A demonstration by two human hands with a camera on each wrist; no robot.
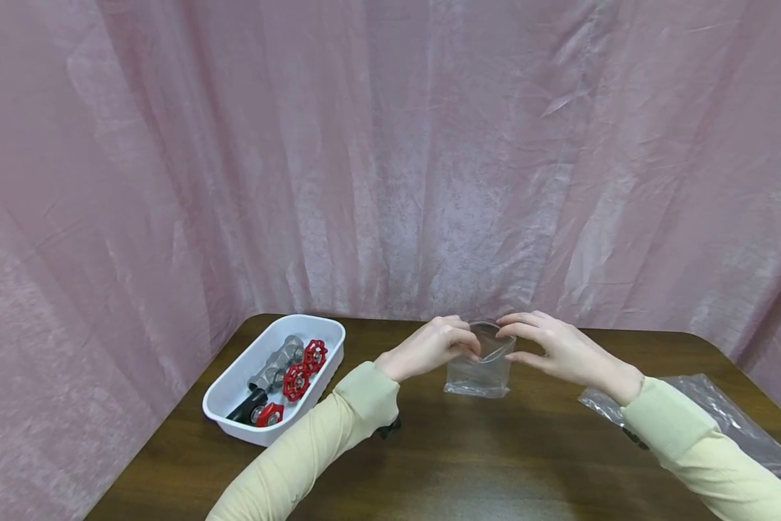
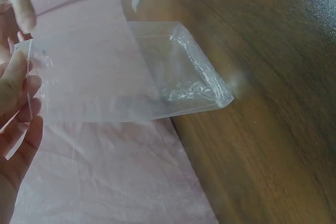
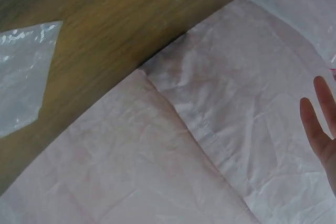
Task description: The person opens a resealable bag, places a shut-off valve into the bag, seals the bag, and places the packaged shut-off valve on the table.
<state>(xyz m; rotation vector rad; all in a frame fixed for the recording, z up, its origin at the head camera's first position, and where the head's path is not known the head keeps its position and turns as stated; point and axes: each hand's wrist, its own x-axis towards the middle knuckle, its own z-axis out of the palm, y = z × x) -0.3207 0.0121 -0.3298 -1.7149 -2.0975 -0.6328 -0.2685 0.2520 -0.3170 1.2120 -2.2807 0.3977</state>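
Clear plastic bag (image 1: 476, 376), right of the white tub (image 1: 253, 434) | my left hand (image 1: 431, 346) pinches its mouth | my right hand's (image 1: 553, 347) grip wide at the rim | step, I judge: opening the bag | next move calls for spreading the mouth wider

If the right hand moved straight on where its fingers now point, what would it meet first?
The right hand would probably meet the clear bag at its open mouth, with the left hand beyond; depth is hard to judge.
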